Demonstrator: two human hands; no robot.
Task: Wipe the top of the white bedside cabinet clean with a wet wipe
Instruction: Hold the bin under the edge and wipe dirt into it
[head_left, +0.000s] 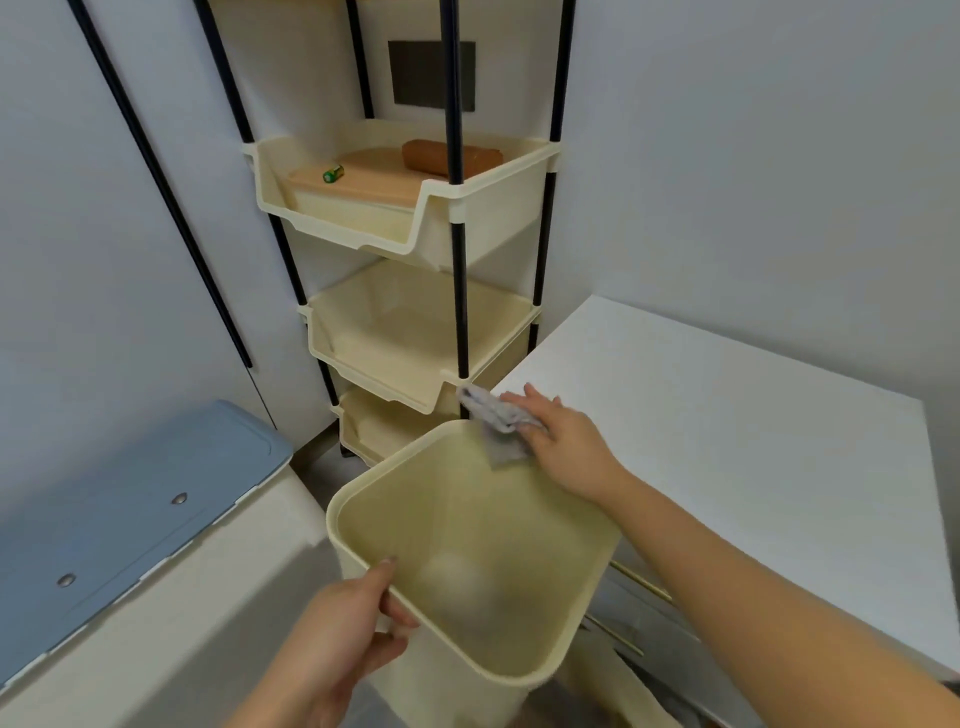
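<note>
Right now the wipe (496, 423) is a crumpled, greyish-white wad, creased into folds, with one flat corner hanging down over the far rim of the bin (483, 545). It is pinched in the right hand (563, 447), whose fingers are closed round it just above the bin's back edge, beside the near-left corner of the cabinet (727, 441). The left hand (343, 634) grips the bin's near-left rim, thumb inside and fingers curled under the lip, holding the bin tilted so its mouth faces up at the camera. A pale rounded shape lies blurred at the bottom of the bin; what it is cannot be told.

The cabinet top is plain matte white and looks even, with thin brass-coloured handles on its front below the right forearm. It stands against a pale wall at the right. To its left rises a rack (415, 291) of three cream trays on black posts. The top tray holds a tan board, one small green battery (333, 173) lying on that board, and one brown roll (451, 156) behind it; the two lower trays show nothing inside. A dark square panel (431, 75) sits on the wall behind. At lower left is a pale box with a blue lid (119, 519) bearing two round metal studs.
</note>
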